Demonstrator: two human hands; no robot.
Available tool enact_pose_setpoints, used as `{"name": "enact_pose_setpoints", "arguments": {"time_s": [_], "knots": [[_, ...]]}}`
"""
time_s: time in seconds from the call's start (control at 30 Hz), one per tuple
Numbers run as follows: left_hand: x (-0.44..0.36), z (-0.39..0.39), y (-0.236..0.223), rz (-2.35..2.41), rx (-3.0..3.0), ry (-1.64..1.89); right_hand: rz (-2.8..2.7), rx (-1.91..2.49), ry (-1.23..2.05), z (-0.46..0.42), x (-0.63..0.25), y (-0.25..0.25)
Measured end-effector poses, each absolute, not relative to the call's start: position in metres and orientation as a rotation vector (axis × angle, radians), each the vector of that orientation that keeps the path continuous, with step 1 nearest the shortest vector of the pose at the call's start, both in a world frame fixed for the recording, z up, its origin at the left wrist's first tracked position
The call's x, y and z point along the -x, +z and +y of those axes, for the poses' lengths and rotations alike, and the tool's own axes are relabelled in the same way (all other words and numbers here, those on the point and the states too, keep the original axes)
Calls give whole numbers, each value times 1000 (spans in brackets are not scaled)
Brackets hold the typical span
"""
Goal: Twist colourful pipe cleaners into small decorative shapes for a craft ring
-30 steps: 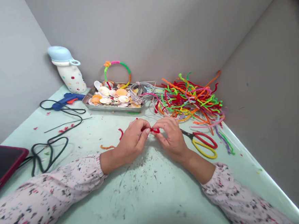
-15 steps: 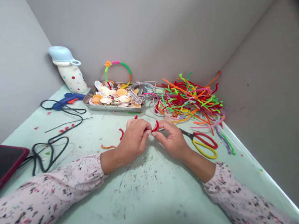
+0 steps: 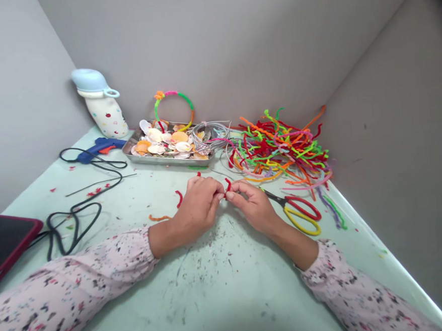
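Holding the left hand (image 3: 199, 202) and right hand (image 3: 253, 203) close together over a pale green table (image 3: 223, 306), with fingers narrowed to a pinch on a red pipe cleaner (image 3: 228, 185): caught between them at the fingertips, with one end poking up beside the right forefinger and thumb (impossible to tell if joined to the red tip (image 3: 199, 174) above the left knuckles). Then, past scissors (image 3: 282, 200) just beside the right hand, on to a metal tray (image 3: 168, 161) of shells (image 3: 184, 146), a heap of coloured pipe cleaners (image 3: 280, 143) to its right, and a white bottle (image 3: 106, 113) far left.
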State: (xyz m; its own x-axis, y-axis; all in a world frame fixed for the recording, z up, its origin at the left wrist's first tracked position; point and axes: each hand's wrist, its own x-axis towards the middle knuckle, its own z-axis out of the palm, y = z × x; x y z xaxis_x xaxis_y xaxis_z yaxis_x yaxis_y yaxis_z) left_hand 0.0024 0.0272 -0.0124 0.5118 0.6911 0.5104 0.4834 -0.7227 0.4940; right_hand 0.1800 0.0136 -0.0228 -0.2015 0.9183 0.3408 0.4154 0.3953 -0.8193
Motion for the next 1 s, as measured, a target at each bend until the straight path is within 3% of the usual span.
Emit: {"name": "enact_pose_setpoints", "arguments": {"time_s": [0.57, 1.0], "knots": [[-3, 28, -15, 939, -2521, 1029, -1768, 1193, 782, 14, -179, -24], [-2, 28, -11, 1013, -2423, 1098, -1885, 1017, 103, 13, -180, -23]]}}
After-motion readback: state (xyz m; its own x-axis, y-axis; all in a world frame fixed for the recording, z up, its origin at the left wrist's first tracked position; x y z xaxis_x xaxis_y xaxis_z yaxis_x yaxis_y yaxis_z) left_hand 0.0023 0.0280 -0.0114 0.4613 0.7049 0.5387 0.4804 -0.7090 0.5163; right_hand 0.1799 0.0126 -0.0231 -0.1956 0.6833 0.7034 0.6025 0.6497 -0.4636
